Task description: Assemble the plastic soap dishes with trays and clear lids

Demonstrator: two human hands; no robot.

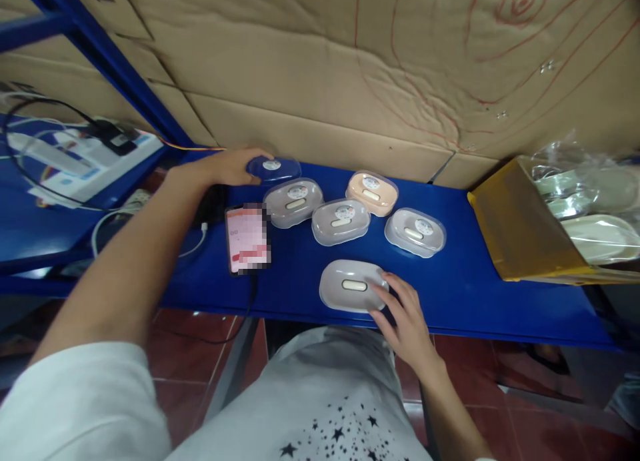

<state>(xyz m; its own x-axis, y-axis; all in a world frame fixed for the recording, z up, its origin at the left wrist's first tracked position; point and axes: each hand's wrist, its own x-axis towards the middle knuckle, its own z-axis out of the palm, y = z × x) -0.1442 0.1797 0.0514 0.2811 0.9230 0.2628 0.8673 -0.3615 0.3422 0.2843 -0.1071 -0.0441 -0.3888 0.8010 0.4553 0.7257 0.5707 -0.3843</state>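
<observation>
An oval grey dish, like a soap dish with a cream bar-shaped piece in its middle, lies uncovered near the front edge. My right hand grips its right end, thumb at the near rim and fingers over the far side. At the back left, my left hand has its fingers closed at the edge of a clear oval lid with a round sticker. Close by stand lidded grey dishes: a left one, a middle one and a right one. A peach lidded dish sits behind them.
A phone with a cable lies on the blue table, left of the dishes. A cardboard box of bagged parts stands right. Cables and a power strip are left. Cardboard walls the back.
</observation>
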